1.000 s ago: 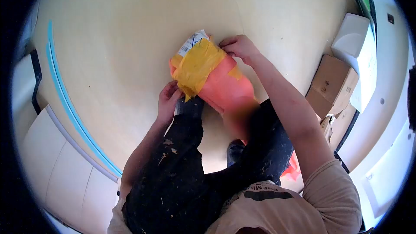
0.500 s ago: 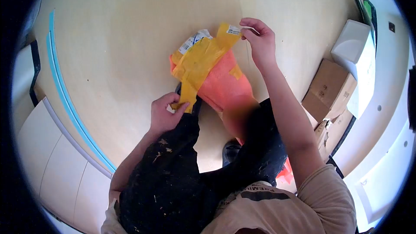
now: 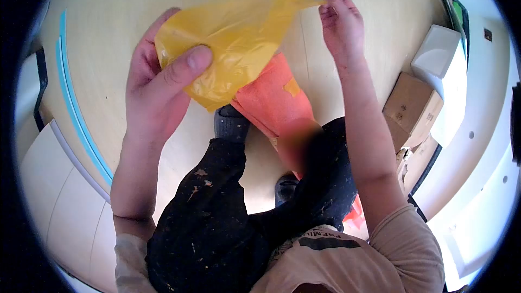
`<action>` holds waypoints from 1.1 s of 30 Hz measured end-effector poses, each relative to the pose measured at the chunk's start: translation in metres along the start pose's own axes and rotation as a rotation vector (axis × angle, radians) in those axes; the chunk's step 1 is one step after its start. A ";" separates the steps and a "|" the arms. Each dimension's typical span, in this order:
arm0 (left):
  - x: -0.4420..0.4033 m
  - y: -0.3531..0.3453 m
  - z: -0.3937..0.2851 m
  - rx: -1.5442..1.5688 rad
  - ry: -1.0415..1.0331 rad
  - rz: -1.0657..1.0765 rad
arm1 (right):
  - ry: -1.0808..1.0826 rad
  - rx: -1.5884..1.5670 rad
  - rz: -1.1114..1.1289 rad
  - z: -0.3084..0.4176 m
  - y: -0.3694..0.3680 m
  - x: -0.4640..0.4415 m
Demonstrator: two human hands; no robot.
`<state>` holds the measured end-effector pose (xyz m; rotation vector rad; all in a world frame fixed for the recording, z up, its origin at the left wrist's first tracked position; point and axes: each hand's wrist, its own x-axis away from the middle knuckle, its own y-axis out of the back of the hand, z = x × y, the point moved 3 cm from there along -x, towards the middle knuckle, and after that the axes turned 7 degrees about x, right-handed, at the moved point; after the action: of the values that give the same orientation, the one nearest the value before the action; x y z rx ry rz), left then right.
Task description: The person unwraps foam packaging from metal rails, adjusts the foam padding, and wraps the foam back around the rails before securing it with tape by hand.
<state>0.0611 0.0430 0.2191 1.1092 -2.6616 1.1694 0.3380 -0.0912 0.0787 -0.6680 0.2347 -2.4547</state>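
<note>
A wide, wrinkled sheet of yellow tape (image 3: 233, 49) is stretched between my two hands, off the floor. My left hand (image 3: 160, 81) grips its left end, thumb on top and fingers behind it. At the far right end, my right hand (image 3: 342, 19) pinches a narrow tip between thumb and fingers; a whitish edge shows there. Under the tape lies an orange-pink wrapped bundle (image 3: 277, 100), its far part hidden by the sheet. A small yellow patch (image 3: 292, 88) is stuck on the bundle. Its near end is blurred beside my knee.
Cardboard boxes (image 3: 413, 109) and a white box (image 3: 440, 51) stand along the right side. White panels (image 3: 70, 195) and a light-blue strip (image 3: 76, 106) are on the left. My dark shoes (image 3: 230, 125) and black trousers frame the bundle on the pale floor (image 3: 108, 49). Red material (image 3: 355, 214) lies behind my right leg.
My left hand has risen toward the camera and moved left, carrying the yellow tape up from the bundle. My right hand has moved up and right with its end. The white label is now hidden.
</note>
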 end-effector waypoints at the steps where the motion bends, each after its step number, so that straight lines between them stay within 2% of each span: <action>1: -0.002 -0.005 -0.005 -0.077 -0.064 0.085 | -0.055 -0.149 -0.021 0.006 0.004 -0.007; 2: -0.001 -0.006 -0.008 -0.163 -0.076 0.091 | -0.197 -0.211 0.006 0.006 0.005 -0.013; 3: -0.001 -0.005 -0.007 -0.162 -0.080 0.090 | -0.197 -0.209 0.009 0.011 -0.001 -0.012; 5: 0.001 0.000 0.001 -0.217 -0.017 0.096 | -0.624 -0.179 0.138 0.007 -0.015 0.000; 6: 0.003 0.003 0.005 -0.218 -0.017 0.097 | -0.718 -0.187 0.366 -0.005 -0.012 -0.003; 11: 0.007 0.019 0.030 -0.235 0.148 0.054 | -0.543 -0.241 0.552 -0.011 -0.047 0.020; 16: 0.005 0.030 0.040 -0.251 0.185 -0.013 | -0.401 -0.345 0.744 -0.001 -0.055 0.028; 18: 0.007 0.034 0.046 -0.255 0.195 -0.033 | -0.252 -0.433 0.833 0.006 -0.051 0.032; 19: 0.008 0.036 0.051 -0.218 0.198 -0.076 | -0.254 -0.431 0.832 0.007 -0.048 0.036; 21: 0.010 0.037 0.057 -0.182 0.194 -0.119 | -0.225 -0.392 0.621 0.009 -0.038 0.039; 25: 0.017 0.036 0.068 -0.189 0.278 -0.123 | -0.239 -0.392 0.763 0.001 -0.035 0.055; 27: 0.024 0.038 0.072 -0.202 0.303 -0.113 | -0.228 -0.222 0.550 -0.001 -0.037 0.052; 28: 0.029 0.042 0.075 -0.271 0.338 -0.122 | -0.228 -0.226 0.550 -0.003 -0.041 0.052; 30: 0.042 0.050 0.082 -0.339 0.376 -0.128 | -0.088 0.264 0.098 -0.005 -0.036 0.046; 31: 0.051 0.057 0.087 -0.369 0.376 -0.174 | -0.088 0.264 0.097 -0.003 -0.039 0.050; 33: 0.067 0.073 0.100 -0.401 0.374 -0.219 | 0.089 0.526 0.055 0.007 -0.043 0.062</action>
<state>-0.0100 -0.0288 0.1215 0.9669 -2.2792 0.6819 0.2769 -0.0922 0.1231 -0.3178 -0.3465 -2.3476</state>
